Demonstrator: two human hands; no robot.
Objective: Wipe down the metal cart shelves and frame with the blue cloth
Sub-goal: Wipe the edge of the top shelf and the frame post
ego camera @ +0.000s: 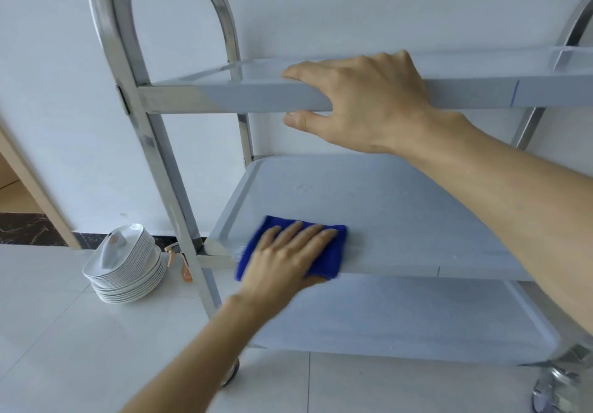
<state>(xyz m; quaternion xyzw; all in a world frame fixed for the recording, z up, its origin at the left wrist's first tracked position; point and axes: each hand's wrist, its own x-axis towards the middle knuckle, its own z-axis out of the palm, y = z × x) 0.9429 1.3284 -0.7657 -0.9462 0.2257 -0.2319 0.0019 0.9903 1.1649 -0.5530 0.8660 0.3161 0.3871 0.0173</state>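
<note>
Left hand (288, 260) pressed flat, fingers straight, on the cloth (327, 254) at the middle shelf (401, 207) edge, thumb hidden beneath; right hand (362, 101) gripped the top shelf (256, 96) rim above.

Cart (167, 169) right side off-frame.

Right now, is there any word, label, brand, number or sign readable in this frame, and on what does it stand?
None: no readable text anywhere.
Middle shelf: faint marks, too blurred to tell if they are text.
Top shelf rim, blue cloth, stack of white plates: no print visible.
</note>
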